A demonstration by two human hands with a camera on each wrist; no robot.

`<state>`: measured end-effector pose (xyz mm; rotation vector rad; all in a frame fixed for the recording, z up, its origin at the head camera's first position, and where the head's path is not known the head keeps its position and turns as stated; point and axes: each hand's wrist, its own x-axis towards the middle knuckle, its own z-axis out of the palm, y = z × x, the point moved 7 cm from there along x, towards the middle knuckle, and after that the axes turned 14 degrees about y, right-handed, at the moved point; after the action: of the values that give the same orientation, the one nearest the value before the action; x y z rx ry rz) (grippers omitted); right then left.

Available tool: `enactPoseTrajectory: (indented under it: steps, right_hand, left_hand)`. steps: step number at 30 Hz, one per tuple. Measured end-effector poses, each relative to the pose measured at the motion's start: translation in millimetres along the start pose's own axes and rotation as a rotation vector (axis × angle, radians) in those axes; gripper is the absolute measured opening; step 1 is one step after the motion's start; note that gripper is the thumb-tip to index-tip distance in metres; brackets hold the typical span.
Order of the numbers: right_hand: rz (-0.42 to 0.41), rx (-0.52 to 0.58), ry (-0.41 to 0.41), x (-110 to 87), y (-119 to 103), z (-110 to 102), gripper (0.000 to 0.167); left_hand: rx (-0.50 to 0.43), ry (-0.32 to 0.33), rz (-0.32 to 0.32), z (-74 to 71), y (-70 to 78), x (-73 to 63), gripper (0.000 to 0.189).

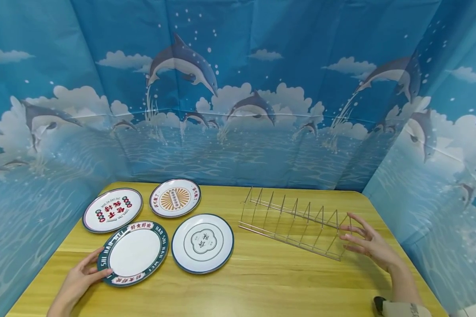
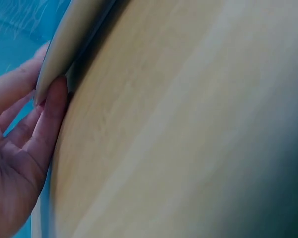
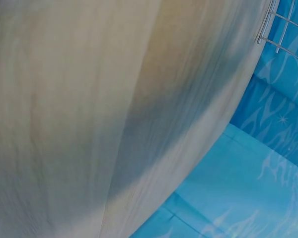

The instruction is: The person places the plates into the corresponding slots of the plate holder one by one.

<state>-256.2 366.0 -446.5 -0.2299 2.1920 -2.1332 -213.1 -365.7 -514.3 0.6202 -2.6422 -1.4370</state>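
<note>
My left hand (image 1: 82,275) pinches the left edge of a white plate with a green lettered rim (image 1: 136,254). In the left wrist view, the fingers (image 2: 52,106) and thumb lie on either side of the plate's edge (image 2: 64,47), which is raised off the table. To its right lies a white plate with a thin blue rim (image 1: 202,259). At the right, my right hand (image 1: 374,246) has its fingers spread and lightly bent at the end of a wire dish rack (image 1: 293,240); firm contact is unclear. The right wrist view shows only the rack's corner (image 3: 270,29), not the hand.
Behind the held plate lie a white plate with red characters (image 1: 113,210) and a smaller plate with an orange sunburst (image 1: 175,198). Everything stands on a wooden table (image 1: 269,281). A blue dolphin-print curtain (image 1: 238,149) encloses its back and sides.
</note>
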Motion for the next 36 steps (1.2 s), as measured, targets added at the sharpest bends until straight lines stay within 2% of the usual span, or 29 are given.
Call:
enactPoseTrajectory:
  steps: [2, 5, 7, 11, 14, 16, 18, 22, 25, 27, 29, 32, 36]
  right_hand:
    - [-0.003, 0.005, -0.002, 0.1, 0, 0, 0.065]
    - [-0.007, 0.010, -0.007, 0.4, 0, 0, 0.065]
    - [-0.008, 0.014, -0.009, 0.5, 0, 0, 0.065]
    - [-0.006, 0.017, -0.011, 0.8, 0, 0, 0.065]
    - [-0.008, 0.012, -0.009, 1.1, 0, 0, 0.065]
    - [-0.010, 0.010, -0.009, 1.1, 0, 0, 0.065]
    - [-0.011, 0.009, -0.009, 0.9, 0, 0, 0.065]
    - [-0.012, 0.007, -0.009, 0.7, 1, -1, 0.064]
    - [-0.011, 0.005, -0.010, 0.6, 2, -1, 0.064]
    - [-0.009, 0.005, -0.011, 0.7, 2, -1, 0.064]
    - [-0.007, 0.004, -0.013, 0.8, 2, -1, 0.065]
    - [-0.005, 0.001, -0.014, 0.9, 2, -1, 0.064]
    - [-0.005, -0.002, -0.014, 0.9, 2, 0, 0.064]
  left_hand:
    - [0.056, -0.012, -0.005, 0.2, -0.2, 1.7, 0.087]
    - [0.033, -0.041, -0.044, 0.9, -2.3, 2.4, 0.087]
    - [-0.046, -0.054, -0.068, 2.3, -3.1, 2.2, 0.087]
    - [-0.305, -0.102, -0.119, 8.7, -5.5, 0.4, 0.086]
    - [-0.462, -0.135, -0.134, 13.1, -6.8, -1.9, 0.083]
    - [-0.566, -0.150, -0.122, 15.2, -6.2, -2.2, 0.080]
    - [-0.697, -0.185, -0.082, 16.9, -3.2, -3.2, 0.073]
    - [-0.953, -0.312, 0.029, 19.4, 6.9, -7.4, 0.058]
    - [-1.078, -0.406, 0.076, 20.8, 13.3, -12.5, 0.056]
    - [-1.138, -0.444, 0.080, 21.6, 16.2, -15.3, 0.056]
    - [-1.177, -0.456, 0.075, 22.4, 18.1, -16.3, 0.056]
    - [-1.213, -0.440, 0.072, 23.1, 20.1, -15.1, 0.055]
    - [-1.231, -0.414, 0.103, 22.9, 22.6, -13.2, 0.055]
